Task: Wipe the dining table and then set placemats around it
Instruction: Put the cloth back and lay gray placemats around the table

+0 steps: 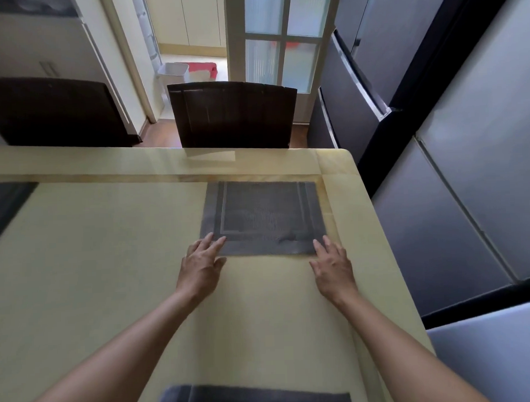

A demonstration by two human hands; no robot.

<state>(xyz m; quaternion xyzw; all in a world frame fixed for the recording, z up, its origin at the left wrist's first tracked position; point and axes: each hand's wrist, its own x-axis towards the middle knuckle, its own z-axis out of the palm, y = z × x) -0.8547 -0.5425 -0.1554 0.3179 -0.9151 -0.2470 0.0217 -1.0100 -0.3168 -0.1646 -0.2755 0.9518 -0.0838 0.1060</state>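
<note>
Placemat (263,217): flat near the desk's (95,267) far right corner.
Left hand (200,264): spread, fingertips on the mat's near left corner.
Right hand (332,264): spread, fingertips at its near right corner.
Second placemat (252,398): near edge.

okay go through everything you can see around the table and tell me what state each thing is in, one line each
Far placemat: flat on the table, fingertips of both hands on its near corners.
Near placemat: flat at the near edge, partly out of frame.
Left hand: open, fingers spread.
Right hand: open, fingers spread.
Table: bare apart from the two mats.
Far chair: pushed in.
Left chair: pushed in.
</note>
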